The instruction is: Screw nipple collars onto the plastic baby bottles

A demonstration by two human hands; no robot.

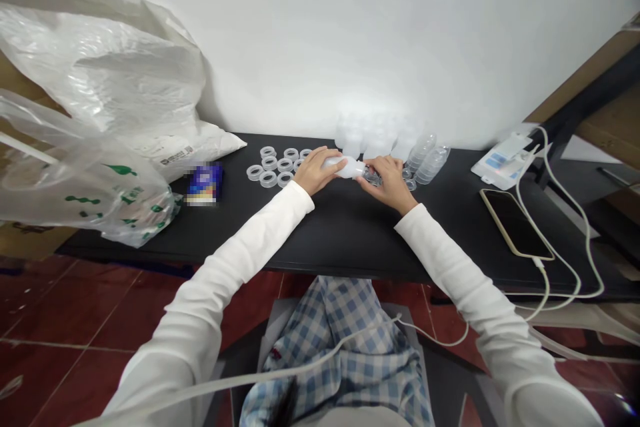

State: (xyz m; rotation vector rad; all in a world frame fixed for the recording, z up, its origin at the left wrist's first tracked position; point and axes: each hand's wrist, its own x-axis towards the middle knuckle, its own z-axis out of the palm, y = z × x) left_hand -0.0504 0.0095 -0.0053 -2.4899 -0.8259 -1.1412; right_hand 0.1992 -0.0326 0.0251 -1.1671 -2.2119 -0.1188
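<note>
Several rings [269, 184] lie just left of the left hand [316, 172], which wraps the body of a white bottle [351, 168]. The bottle lies sideways between the hands, with the right hand [393, 185] closed at its neck; any small part there is hidden. Uneven grip could let it slip. Clear stacks [433, 163] beyond the right hand could topple across the surface [350, 233] if bumped.
</note>
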